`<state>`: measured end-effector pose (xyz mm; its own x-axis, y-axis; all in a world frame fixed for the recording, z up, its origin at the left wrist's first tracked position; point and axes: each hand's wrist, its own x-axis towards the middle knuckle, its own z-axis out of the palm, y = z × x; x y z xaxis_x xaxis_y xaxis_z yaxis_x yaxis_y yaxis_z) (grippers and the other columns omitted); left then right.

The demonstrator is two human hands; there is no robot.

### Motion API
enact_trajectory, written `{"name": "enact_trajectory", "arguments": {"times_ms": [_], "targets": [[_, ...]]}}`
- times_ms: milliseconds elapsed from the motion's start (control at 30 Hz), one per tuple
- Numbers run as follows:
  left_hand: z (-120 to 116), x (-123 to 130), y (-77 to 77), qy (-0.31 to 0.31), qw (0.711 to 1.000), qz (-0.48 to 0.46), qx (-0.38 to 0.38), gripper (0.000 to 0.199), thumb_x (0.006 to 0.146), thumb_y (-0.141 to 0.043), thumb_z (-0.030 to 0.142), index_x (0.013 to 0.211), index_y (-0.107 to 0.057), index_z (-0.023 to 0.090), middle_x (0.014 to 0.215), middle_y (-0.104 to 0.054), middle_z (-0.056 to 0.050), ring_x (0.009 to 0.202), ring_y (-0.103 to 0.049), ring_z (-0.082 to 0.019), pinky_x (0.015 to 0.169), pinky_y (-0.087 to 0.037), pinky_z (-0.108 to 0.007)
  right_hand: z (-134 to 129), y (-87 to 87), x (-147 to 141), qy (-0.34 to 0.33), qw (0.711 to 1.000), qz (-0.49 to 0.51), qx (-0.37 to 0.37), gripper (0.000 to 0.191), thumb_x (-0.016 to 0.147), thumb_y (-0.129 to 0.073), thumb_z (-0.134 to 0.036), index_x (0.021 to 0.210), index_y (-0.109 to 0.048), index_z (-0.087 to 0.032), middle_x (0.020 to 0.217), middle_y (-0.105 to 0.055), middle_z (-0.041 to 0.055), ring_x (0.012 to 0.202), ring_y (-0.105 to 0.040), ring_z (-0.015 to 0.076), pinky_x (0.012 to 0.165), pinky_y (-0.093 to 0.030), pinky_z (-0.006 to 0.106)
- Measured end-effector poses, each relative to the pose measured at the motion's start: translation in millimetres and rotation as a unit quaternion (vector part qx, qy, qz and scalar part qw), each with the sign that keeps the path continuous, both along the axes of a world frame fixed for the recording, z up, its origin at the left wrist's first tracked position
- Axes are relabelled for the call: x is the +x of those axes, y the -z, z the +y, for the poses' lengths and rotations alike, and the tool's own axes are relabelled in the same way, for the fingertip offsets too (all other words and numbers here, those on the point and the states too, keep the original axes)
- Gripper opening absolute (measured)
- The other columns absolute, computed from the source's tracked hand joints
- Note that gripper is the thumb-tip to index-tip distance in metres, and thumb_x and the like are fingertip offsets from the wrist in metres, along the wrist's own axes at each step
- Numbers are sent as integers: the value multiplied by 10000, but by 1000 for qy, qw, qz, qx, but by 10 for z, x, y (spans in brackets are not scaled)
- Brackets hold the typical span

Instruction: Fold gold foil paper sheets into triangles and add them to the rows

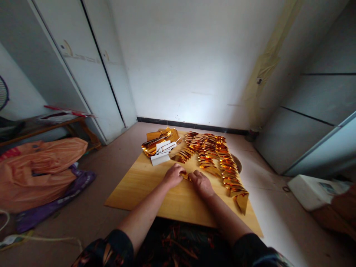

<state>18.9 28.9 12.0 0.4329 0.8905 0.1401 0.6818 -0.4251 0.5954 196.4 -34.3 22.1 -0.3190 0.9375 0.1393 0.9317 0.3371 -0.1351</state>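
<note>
Over the middle of a low wooden board [133,193], both hands hold a small piece of gold foil paper [187,177] between them. My left hand [174,175] has its fingers closed on the piece's left end. At the other end, my right hand [202,183] presses with bent fingers. Much of the piece is hidden by the fingers. Folded gold foil pieces [210,148] lie overlapping in long rows beyond and to the right of my hands. A pile of loose gold sheets [151,139] rests at the far left, with white papers [160,158] on its near side.
A wall stands behind the board, with pale cabinets [102,66] at the left. On the floor to the left lie an orange plastic bag [44,167] and a purple bag [55,198]. A white box [311,193] sits at the right. Behind the board's right edge shows a round object [237,163].
</note>
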Motion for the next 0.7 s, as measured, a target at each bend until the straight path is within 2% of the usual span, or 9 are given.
{"name": "enact_trajectory", "arguments": {"times_ms": [200, 400, 567, 700], "targets": [[52, 51, -89, -39, 996, 47, -69, 380, 693, -599, 59, 1042, -657, 198, 1186, -552, -58, 1097, -546, -183, 962, -419, -253, -9, -68, 20, -43, 998, -54, -3, 341, 946, -442, -225, 1240, -566, -343, 1036, -582, 41, 868, -556, 145, 756, -443, 230], [75, 72, -193, -53, 991, 72, -102, 400, 701, -578, 43, 1055, -651, 214, 1234, -526, -60, 1098, -553, -189, 955, -421, -251, -21, -142, 49, -95, 991, -90, 13, 352, 966, -435, -270, 1285, -545, -370, 1067, -588, 53, 836, -540, 144, 705, -437, 232], [79, 108, -306, -70, 984, 99, -132, 419, 706, -596, 64, 1086, -641, 234, 1242, -514, -66, 1071, -575, -200, 932, -436, -262, -56, -205, 25, -103, 991, -87, 10, 321, 978, -403, -278, 1235, -581, -352, 1071, -587, 61, 855, -546, 148, 690, -436, 225], [112, 122, -348, -74, 979, 119, -151, 452, 689, -646, 102, 1113, -627, 257, 1254, -504, -60, 1041, -593, -204, 903, -451, -264, -98, -238, 12, -95, 991, -95, -18, 346, 980, -379, -262, 1268, -548, -352, 1115, -577, 66, 879, -557, 154, 676, -443, 220]]}}
